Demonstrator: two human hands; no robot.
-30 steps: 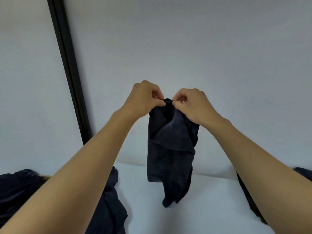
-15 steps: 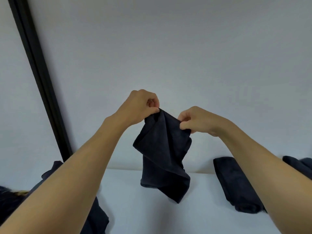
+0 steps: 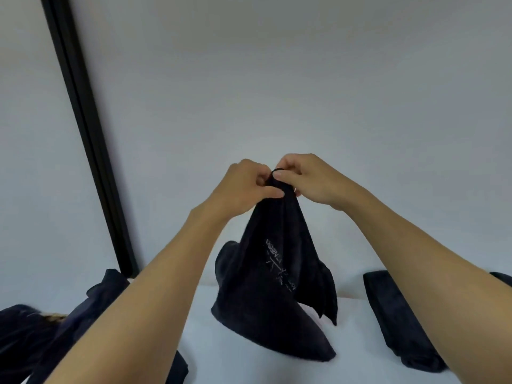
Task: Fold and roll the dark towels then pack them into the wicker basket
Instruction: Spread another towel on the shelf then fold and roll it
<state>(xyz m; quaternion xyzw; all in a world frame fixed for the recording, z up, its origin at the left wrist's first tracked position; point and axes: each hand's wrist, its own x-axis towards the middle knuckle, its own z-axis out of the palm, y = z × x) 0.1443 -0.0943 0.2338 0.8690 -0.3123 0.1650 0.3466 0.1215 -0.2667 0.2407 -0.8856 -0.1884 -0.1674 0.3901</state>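
At about eight o'clock a heap of unfolded dark towels lies on the white counter, with a glimpse of pale woven strands among it that may be the wicker basket, though I cannot tell. A black frame slants up the wall behind. Moving toward the middle, the left hand and right hand meet almost knuckle to knuckle, each grip pinched shut on the same top corner of the dark towel. The towel hangs straight down toward six o'clock from that shared pinch, its long axis vertical, pale lettering on its face, its lower folds resting on the counter. Neither hand is nearer; both sit on the one corner, so I judge the hands must part along the top edge to spread it. At four o'clock a rolled towel lies on the counter, partly behind the right forearm
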